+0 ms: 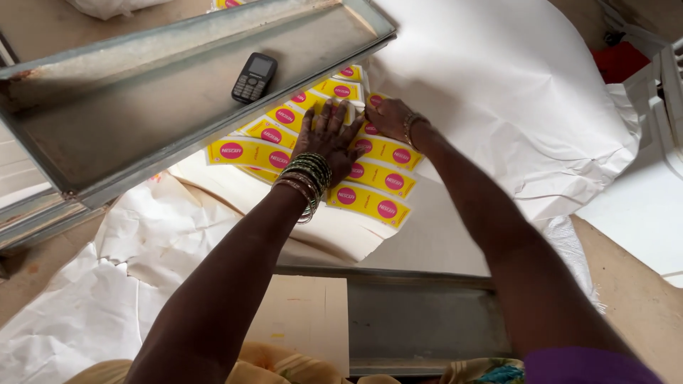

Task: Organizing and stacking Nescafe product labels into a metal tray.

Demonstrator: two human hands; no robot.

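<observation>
Yellow label sheets (370, 174) under two flat, spread hands, left hand (329, 139), right hand (388, 116)

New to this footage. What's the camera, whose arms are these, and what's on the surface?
There is one view, from a camera worn on the person's head and looking down at their own two bare arms; no machine is involved. The left hand, with a stack of bangles on the wrist, presses flat on a spread of yellow labels with pink circles. The right hand rests on the same labels beside it. Neither hand grips anything. The labels lie on large white paper sheets. A small black mobile phone sits on a grey metal tray that overlaps the labels' far edge.
</observation>
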